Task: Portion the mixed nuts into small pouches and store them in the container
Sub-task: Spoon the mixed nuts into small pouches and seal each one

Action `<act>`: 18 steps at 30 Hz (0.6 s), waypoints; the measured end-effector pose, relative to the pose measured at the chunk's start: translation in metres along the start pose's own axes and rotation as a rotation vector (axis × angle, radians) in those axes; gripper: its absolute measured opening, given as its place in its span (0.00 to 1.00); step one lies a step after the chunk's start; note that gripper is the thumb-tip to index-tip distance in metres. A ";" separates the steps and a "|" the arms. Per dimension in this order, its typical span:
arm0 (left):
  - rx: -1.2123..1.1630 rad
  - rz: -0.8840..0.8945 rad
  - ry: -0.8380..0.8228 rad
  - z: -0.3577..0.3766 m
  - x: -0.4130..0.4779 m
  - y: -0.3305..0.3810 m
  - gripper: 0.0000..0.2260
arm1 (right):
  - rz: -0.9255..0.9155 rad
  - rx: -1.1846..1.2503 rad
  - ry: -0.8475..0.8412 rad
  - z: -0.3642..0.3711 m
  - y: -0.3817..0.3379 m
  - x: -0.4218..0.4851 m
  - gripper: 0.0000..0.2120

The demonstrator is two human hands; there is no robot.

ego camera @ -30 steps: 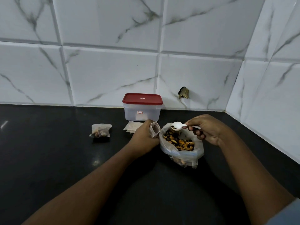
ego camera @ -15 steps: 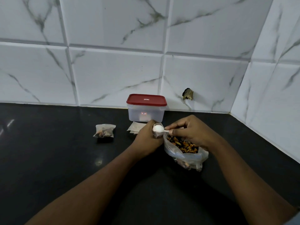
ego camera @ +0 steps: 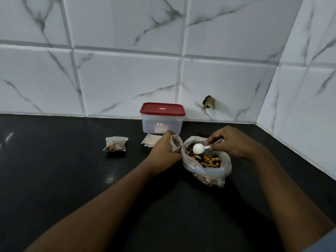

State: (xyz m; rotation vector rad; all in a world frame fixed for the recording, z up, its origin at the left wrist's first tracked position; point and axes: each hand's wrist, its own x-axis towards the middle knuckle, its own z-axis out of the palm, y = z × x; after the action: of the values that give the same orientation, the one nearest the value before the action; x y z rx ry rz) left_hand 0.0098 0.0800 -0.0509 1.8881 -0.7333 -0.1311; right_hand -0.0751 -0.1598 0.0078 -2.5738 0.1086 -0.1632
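Two hands work near the back of a black worktop [ego camera: 54, 170]. Left hand [ego camera: 163, 151] has its fingers curled round a small open pouch [ego camera: 176, 143], holding it upright just beside a clear plastic bag [ego camera: 207, 172]. Right hand [ego camera: 234, 142] pinches the handle of a white plastic spoon [ego camera: 199, 148] between thumb and fingertips. The spoon's bowl sits over the mixed nuts [ego camera: 205, 159] in the bag, with its rounded back facing the camera.

At far left, a filled pouch [ego camera: 115, 144] of nuts lies on its own on the worktop. Next, a few flat empty pouches [ego camera: 150, 140] lie partly hidden behind the left hand. Behind them, against the white marbled tile wall [ego camera: 127, 79], stands a clear container [ego camera: 162, 124] with its red lid [ego camera: 162, 109] on. To its right, a tile has a dark broken hole [ego camera: 209, 102].
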 end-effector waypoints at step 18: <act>0.009 0.009 -0.006 0.000 0.000 0.000 0.20 | 0.111 -0.109 0.057 0.008 -0.004 0.000 0.08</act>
State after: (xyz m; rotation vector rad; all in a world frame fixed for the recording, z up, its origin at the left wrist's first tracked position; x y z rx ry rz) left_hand 0.0099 0.0795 -0.0508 1.8936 -0.7476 -0.1275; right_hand -0.0739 -0.1522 0.0037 -2.6641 0.2891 -0.1939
